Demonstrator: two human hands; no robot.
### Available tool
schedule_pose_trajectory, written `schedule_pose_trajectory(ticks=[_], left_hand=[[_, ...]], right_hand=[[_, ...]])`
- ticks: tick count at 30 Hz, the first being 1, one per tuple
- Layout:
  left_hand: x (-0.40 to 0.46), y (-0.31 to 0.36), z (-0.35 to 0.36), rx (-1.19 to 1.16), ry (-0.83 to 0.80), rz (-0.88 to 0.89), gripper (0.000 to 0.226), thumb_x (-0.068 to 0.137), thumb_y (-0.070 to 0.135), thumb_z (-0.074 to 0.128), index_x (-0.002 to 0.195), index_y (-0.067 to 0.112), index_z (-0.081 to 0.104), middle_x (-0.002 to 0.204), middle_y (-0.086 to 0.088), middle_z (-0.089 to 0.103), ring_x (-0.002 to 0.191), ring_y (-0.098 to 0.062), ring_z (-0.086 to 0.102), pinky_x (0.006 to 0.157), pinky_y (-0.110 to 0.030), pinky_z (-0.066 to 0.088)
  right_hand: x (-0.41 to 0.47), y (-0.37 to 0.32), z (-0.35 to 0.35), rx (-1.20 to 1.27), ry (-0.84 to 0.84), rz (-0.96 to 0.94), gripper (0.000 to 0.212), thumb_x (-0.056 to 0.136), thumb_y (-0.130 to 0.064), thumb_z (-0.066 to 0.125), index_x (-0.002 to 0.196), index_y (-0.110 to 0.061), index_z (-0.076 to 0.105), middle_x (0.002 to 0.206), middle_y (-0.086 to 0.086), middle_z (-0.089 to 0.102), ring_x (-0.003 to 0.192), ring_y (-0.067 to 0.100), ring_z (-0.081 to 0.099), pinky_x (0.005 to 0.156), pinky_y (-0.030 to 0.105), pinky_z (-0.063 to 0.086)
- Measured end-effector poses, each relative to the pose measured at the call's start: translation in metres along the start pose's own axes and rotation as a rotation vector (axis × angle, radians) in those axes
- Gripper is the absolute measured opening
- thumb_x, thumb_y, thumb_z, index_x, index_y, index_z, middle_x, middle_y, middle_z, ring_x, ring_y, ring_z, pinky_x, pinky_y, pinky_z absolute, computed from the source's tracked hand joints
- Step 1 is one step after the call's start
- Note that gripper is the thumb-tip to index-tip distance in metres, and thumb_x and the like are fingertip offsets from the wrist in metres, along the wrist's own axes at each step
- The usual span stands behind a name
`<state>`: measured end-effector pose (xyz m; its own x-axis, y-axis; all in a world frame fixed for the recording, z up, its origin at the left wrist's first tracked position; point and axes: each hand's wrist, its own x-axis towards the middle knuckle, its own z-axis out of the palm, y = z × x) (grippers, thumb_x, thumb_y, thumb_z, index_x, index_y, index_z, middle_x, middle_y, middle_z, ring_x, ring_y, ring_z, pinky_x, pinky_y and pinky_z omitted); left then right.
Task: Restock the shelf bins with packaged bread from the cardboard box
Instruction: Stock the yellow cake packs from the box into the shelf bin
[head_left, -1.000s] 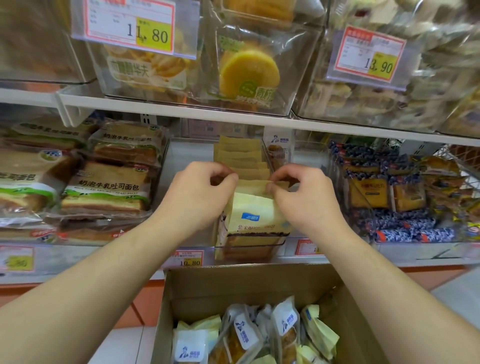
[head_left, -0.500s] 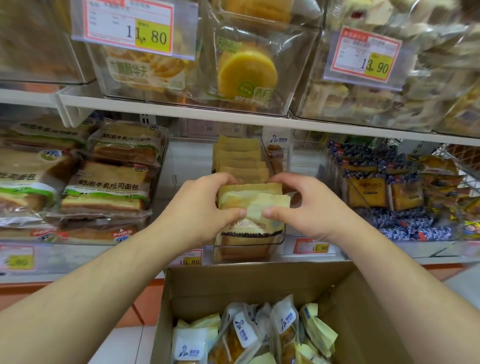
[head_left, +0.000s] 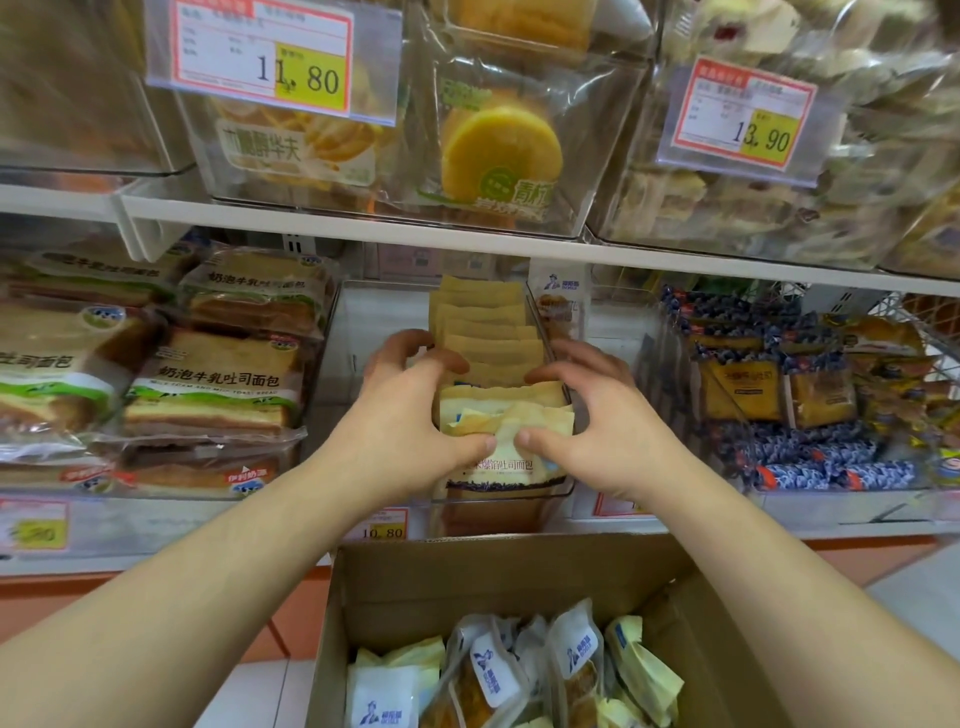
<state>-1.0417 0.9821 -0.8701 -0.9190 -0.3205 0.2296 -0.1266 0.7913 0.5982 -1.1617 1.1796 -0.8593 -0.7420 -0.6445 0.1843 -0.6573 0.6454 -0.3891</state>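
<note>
Both hands are at the clear plastic bin (head_left: 498, 493) on the shelf (head_left: 363, 236). The left hand (head_left: 410, 415) and the right hand (head_left: 587, 421) curl around the front bread pack (head_left: 506, 431). The thumbs press its top flap down at the front, and the other fingers (head_left: 550, 373) hook over behind it. So the fingers are bent and pinching the pack, not spread flat.

The pack stands at the front of the bin, with a row of the same packs (head_left: 483, 332) lined up behind it. More packs wait in the cardboard box (head_left: 519, 571) below.

What could go wrong? The row looks full, so the front pack may pop up or tip out over the low front wall if the hands let go too soon. Pushing hard could squash the soft bread inside. The flap may stay crumpled and hide the label.

The wrapper is thin, smooth and crinkly, pale yellow and white. The bread feels soft and square, I think. The bin is hard, shiny and see-through. The box is stiff brown card with rough flaps.
</note>
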Motion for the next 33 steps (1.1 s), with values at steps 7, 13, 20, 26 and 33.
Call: schedule_pose_trajectory(ticks=[7,13,20,26,33], left_hand=[[0.002,0.002,-0.003,0.008,0.020,0.001,0.082,0.073,0.057,0.085,0.144,0.027,0.056,0.140,0.011,0.059,0.125,-0.009,0.056,0.096,-0.018,0.039],[0.001,0.010,-0.010,0.028,0.114,0.075,0.081,0.071,0.053,0.088,0.141,0.025,0.059,0.140,0.011,0.059,0.124,-0.010,0.056,0.101,-0.022,0.042],[0.001,0.001,-0.009,-0.026,0.024,0.058,0.070,0.070,0.056,0.088,0.130,0.031,0.063,0.132,0.014,0.051,0.118,-0.006,0.054,0.103,-0.024,0.047],[0.002,-0.008,-0.002,0.016,-0.040,0.051,0.064,0.075,0.056,0.084,0.130,0.028,0.067,0.132,0.016,0.057,0.116,-0.008,0.059,0.102,-0.029,0.050],[0.001,-0.008,-0.003,-0.120,-0.013,-0.043,0.080,0.070,0.051,0.091,0.132,0.034,0.044,0.131,0.013,0.054,0.115,-0.009,0.058,0.098,-0.030,0.053]], right_hand=[[0.002,0.000,-0.001,0.081,0.014,-0.002,0.060,0.079,-0.047,0.085,0.131,-0.025,0.066,0.132,-0.012,0.060,0.123,0.010,0.054,0.098,0.024,0.041],[0.001,0.001,-0.008,0.129,0.100,-0.047,0.059,0.077,-0.040,0.089,0.131,-0.026,0.068,0.134,-0.017,0.057,0.127,0.005,0.052,0.104,0.020,0.036],[-0.002,0.005,-0.012,0.094,0.044,-0.051,0.043,0.083,-0.041,0.085,0.123,-0.029,0.072,0.127,-0.020,0.055,0.116,-0.003,0.049,0.090,-0.001,0.030],[-0.003,0.005,-0.004,0.112,0.051,-0.011,0.039,0.084,-0.043,0.084,0.118,-0.029,0.072,0.123,-0.019,0.059,0.113,0.001,0.052,0.094,0.013,0.038],[-0.005,0.004,-0.004,0.121,0.036,0.000,0.063,0.084,-0.046,0.083,0.141,-0.035,0.057,0.140,-0.018,0.055,0.123,0.000,0.050,0.102,0.020,0.040]])
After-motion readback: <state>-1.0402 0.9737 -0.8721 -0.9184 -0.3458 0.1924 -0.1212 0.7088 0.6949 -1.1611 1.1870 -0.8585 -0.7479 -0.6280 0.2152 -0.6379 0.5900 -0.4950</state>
